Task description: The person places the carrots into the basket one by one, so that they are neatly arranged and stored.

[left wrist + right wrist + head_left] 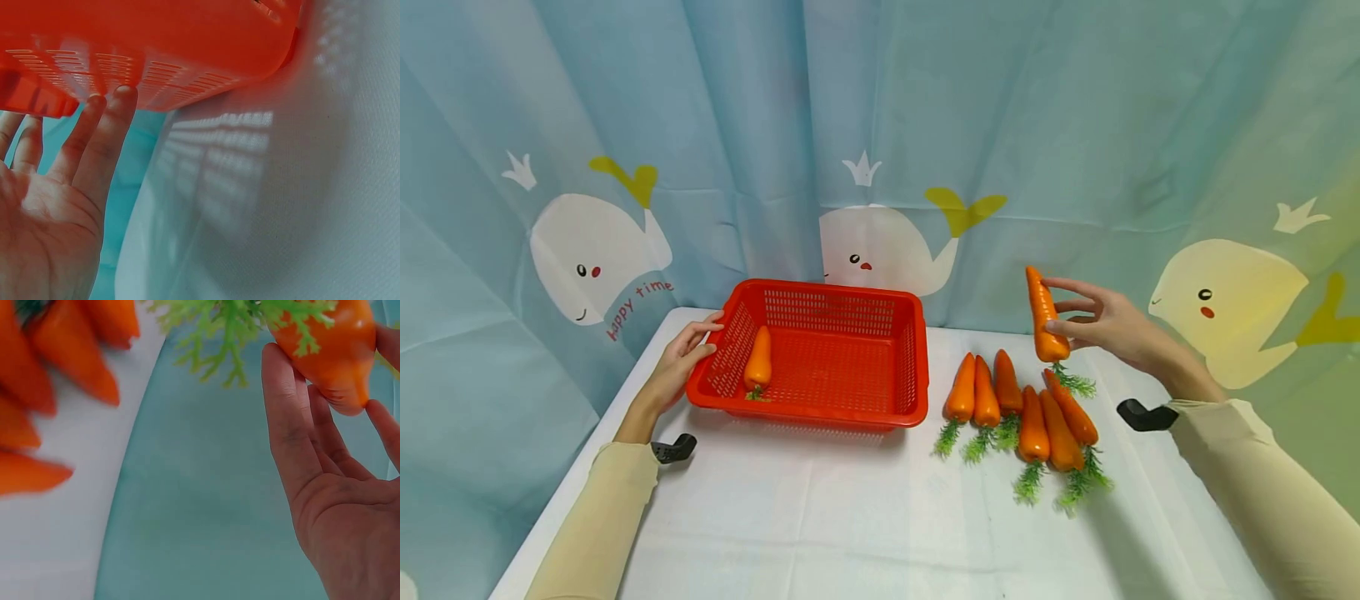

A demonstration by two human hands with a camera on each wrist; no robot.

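A red slotted plastic basket (838,412) stands on the white table, with one orange toy carrot (759,360) lying inside at its left. My left hand (683,357) rests with straight fingers (109,128) against the basket's left wall (162,56). My right hand (1101,325) holds another carrot (1043,315) upright in the air, pinched between thumb and fingers, its green top (231,325) hanging down. In the right wrist view the carrot (331,353) sits at the fingertips. Several more carrots (1022,408) lie side by side on the table below that hand.
A blue curtain with white and yellow whale prints (880,242) hangs close behind the table. The white tablecloth (850,517) stretches toward me in front of the basket. Black wrist mounts (1142,414) show at both sleeves.
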